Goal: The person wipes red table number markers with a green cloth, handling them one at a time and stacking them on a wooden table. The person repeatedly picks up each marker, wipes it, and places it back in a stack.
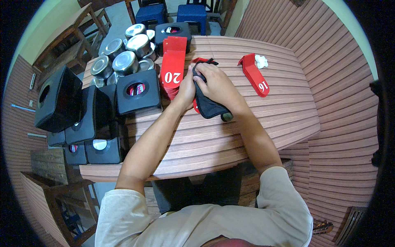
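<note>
Both hands meet over the middle of the table. My right hand is closed on a black cloth, which hangs down toward me. Beside it, my left hand is closed around a red table number sign. Only parts of that sign show above and below the hands; the rest is hidden. Just left of my left hand lies a stack of red table number signs with white digits. A small dark greenish rounded object peeks out by the cloth's lower end.
Another red number sign lies to the right, beside a crumpled white tissue. Black tissue boxes and round metal tins crowd the table's left side. Blue stools stand beyond the wood-slat table.
</note>
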A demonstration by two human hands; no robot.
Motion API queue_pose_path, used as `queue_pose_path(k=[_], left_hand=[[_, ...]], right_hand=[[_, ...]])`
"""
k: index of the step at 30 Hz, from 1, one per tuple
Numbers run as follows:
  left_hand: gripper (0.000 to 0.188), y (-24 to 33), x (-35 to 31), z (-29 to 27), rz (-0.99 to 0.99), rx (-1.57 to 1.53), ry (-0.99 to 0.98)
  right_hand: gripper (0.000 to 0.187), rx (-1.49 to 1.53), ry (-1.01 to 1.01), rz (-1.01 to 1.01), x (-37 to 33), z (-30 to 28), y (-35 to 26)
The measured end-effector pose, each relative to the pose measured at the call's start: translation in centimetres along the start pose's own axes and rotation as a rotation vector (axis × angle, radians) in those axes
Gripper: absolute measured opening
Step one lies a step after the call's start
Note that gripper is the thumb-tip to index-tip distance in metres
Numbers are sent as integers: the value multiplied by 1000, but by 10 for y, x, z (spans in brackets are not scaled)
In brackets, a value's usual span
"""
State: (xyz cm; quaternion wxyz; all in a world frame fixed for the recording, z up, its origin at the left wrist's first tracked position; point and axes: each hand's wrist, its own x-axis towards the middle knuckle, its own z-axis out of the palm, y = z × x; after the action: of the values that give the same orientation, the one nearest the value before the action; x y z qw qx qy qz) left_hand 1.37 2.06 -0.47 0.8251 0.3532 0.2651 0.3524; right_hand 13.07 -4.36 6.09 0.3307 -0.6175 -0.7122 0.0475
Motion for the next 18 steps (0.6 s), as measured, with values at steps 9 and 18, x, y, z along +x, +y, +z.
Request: queue_pose_path(k=[9, 18], left_hand=[[57, -6, 5, 0, 11, -100, -176], [60, -2, 2, -2, -72, -134, -66]], right_hand=[[24, -204, -89, 356, -1, -19, 14], [18, 96, 94, -8, 2, 6, 4]])
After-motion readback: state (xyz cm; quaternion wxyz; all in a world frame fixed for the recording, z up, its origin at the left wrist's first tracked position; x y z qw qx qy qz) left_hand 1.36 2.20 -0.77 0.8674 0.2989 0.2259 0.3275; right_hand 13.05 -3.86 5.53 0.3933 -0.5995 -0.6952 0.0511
